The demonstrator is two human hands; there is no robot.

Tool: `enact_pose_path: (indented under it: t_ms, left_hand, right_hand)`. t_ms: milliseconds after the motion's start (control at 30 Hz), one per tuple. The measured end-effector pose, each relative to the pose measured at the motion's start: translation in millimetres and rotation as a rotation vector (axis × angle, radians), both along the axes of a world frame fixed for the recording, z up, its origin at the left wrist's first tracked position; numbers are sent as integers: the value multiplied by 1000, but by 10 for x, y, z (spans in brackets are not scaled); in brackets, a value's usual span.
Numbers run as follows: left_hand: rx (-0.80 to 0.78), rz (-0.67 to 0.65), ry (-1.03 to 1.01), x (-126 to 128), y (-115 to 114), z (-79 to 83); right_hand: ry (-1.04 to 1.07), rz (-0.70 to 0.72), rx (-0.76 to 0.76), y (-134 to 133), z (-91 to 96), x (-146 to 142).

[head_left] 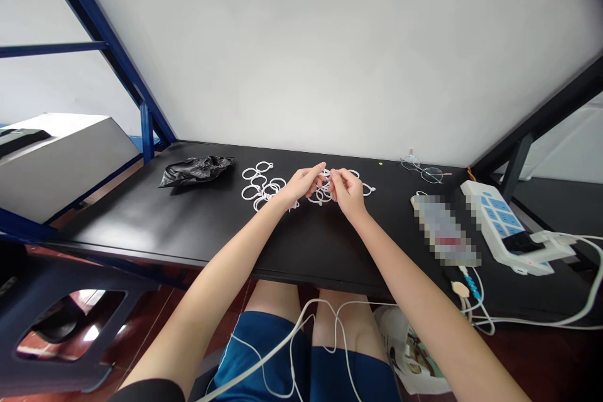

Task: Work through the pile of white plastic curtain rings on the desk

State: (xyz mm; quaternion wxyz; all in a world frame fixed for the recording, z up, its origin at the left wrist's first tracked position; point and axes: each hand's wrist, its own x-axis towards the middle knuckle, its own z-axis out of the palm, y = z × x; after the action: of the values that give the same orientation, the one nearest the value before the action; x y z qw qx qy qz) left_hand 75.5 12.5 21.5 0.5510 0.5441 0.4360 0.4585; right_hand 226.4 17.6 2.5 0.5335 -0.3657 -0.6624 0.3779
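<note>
My left hand (302, 184) and my right hand (347, 191) meet above the middle of the black table. Both are closed in a pinch, fingertips close together, at a white plastic ring (325, 172) that my fingers partly cover. Loose white rings (267, 187), each with a small eyelet on its rim, lie in an overlapping heap left of my left hand. More white rings (319, 197) are on the table beneath and behind my hands. One ring (369, 189) shows just right of my right hand.
A crumpled black plastic bag (195, 171) lies at the left. To the right are eyeglasses (426, 169), a phone (443, 229) on a cable and a white power strip (504, 223). White cables (301, 320) cross over my lap. A blue metal frame (117, 69) rises at the left.
</note>
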Motion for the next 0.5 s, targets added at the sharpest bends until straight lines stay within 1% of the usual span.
enact_pose_path:
  t_ms: [267, 500]
  left_hand:
    - [53, 44, 24, 7, 13, -33]
    - [69, 61, 45, 8, 4, -19]
  right_hand:
    - [19, 63, -46, 28, 5, 15]
    - [81, 113, -118, 79, 13, 14]
